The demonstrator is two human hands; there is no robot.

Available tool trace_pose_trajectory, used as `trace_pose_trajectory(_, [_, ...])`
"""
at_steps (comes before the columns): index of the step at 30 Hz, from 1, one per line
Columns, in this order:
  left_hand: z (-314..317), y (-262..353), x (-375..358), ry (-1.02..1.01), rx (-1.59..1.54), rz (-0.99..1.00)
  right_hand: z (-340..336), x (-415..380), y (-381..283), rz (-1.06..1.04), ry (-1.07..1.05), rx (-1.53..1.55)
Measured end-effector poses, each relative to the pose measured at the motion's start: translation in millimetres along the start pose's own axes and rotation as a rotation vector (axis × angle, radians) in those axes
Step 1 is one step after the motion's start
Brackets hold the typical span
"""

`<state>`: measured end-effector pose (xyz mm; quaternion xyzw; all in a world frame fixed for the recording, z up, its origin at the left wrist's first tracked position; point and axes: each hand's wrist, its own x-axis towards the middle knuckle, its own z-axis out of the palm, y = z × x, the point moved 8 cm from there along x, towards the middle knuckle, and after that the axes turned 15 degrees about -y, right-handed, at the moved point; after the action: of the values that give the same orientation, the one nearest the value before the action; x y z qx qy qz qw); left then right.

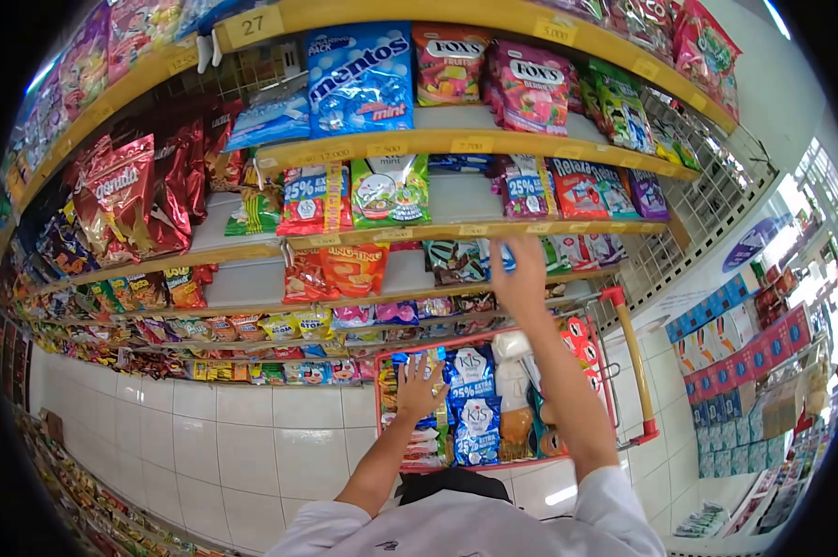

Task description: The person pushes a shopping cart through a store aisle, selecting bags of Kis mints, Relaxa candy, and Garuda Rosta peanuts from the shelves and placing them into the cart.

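Note:
My right hand [521, 277] reaches up to a yellow-edged shelf [456, 230] and touches the blue and dark candy bags [456, 260] hanging under it; whether it grips one I cannot tell. My left hand [421, 385] hovers lower with fingers spread and holds nothing, just over the red shopping cart [634, 357]. In the cart lie blue Kis candy bags [475, 399] and other packs. White sleeves show at the bottom.
Shelves of candy and snack bags fill the wall: a blue Mentos bag [359, 79], Fox's bags [528, 84], red snack bags [127, 190]. White floor tiles [243, 436] lie below. A second rack of boxed goods [744, 371] stands on the right.

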<state>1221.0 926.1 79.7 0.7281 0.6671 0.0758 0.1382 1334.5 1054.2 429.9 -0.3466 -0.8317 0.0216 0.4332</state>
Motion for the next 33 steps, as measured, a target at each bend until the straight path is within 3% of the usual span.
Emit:
trace_pose_trajectory(4, [-25, 3, -17, 0.087, -0.171, 0.036, 34, 85, 28, -0.07, -0.135, -0.091])
trace_pose_trajectory(6, [-40, 1, -36, 0.167, -0.204, 0.03, 66, 112, 41, -0.078, -0.266, -0.293])
trace_pose_trajectory(9, [-54, -17, -86, 0.33, -0.422, -0.002, 110, 135, 75, -0.137, -0.23, -0.533])
trace_pose_trajectory(12, [-56, -35, -153, 0.408, -0.388, -0.14, 128, 149, 78, -0.204, -0.313, -0.46])
trace_pose_trajectory(16, [-10, -74, -257, 0.362, -0.36, -0.429, 145, 159, 70, -0.222, -0.438, -0.476])
trace_pose_trajectory(17, [3, -80, -283, 0.326, -0.362, -0.501, 147, 160, 69, -0.299, -0.322, -0.507])
trace_pose_trajectory(20, [68, -99, -369, 0.238, -0.373, -0.662, 161, 174, 80, -0.142, -0.393, -0.424])
trace_pose_trajectory(22, [107, -98, -424, 0.105, -0.392, -0.787, 156, 174, 84, -0.168, -0.342, -0.453])
trace_pose_trajectory(24, [141, -88, -473, 0.05, -0.373, -0.75, 152, 170, 86, -0.197, -0.295, -0.486])
trace_pose_trajectory(27, [147, -87, -485, 0.054, -0.379, -0.76, 138, 167, 79, -0.227, -0.175, -0.545])
trace_pose_trajectory(33, [160, -87, -476, 0.094, -0.407, -0.756, 139, 169, 61, -0.133, -0.289, -0.456])
